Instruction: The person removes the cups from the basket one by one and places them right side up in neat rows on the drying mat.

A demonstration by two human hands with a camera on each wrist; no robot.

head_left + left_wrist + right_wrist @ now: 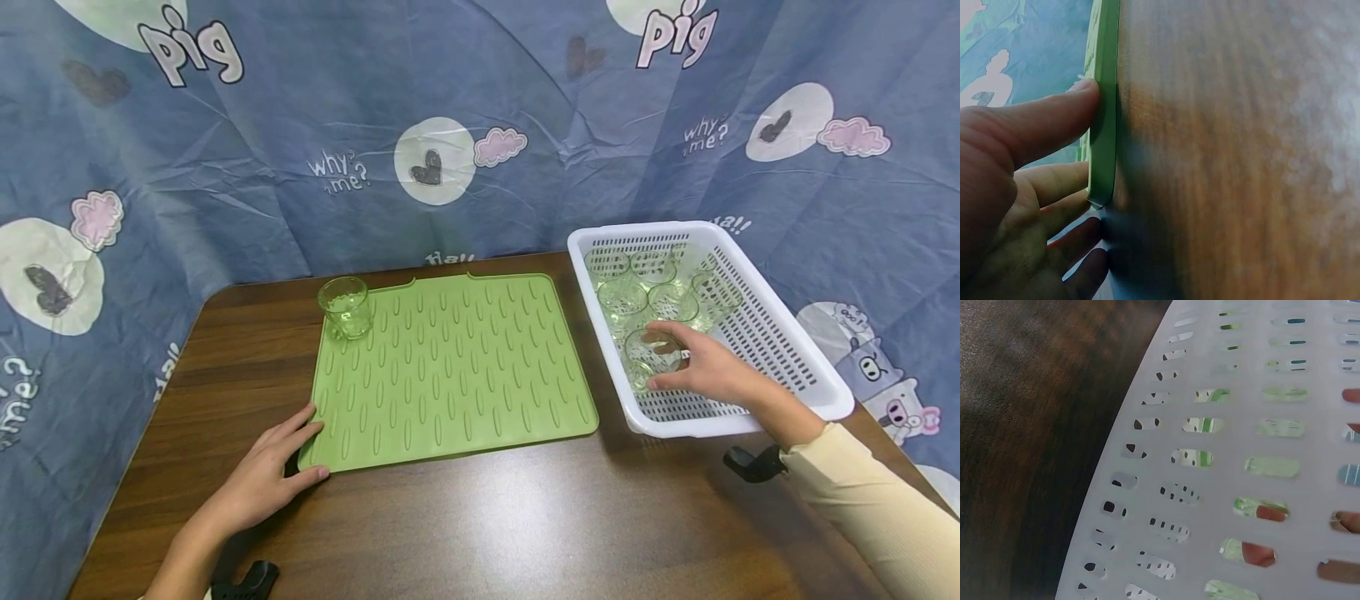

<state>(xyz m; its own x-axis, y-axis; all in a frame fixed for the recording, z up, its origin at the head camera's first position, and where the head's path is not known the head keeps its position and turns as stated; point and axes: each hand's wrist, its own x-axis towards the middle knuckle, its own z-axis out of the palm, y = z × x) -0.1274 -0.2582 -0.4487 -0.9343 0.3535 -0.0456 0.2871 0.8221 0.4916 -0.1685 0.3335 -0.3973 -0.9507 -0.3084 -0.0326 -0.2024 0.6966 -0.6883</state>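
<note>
Inside the white plastic basket, my right hand curves its fingers and thumb around a clear greenish drinking glass near the front left corner. Several similar glasses stand behind it. Through the basket's slotted wall, the right wrist view gives only slivers of fingers and green glass. My left hand touches the near left corner of a green ridged mat, its fingers spread. Its thumb lies at the mat's edge. One glass stands upright on the mat's far left corner.
The dark wooden table carries the mat and the basket side by side, with a narrow strip of wood between them. A blue printed cloth hangs behind the table and along its sides. Black straps show near both wrists.
</note>
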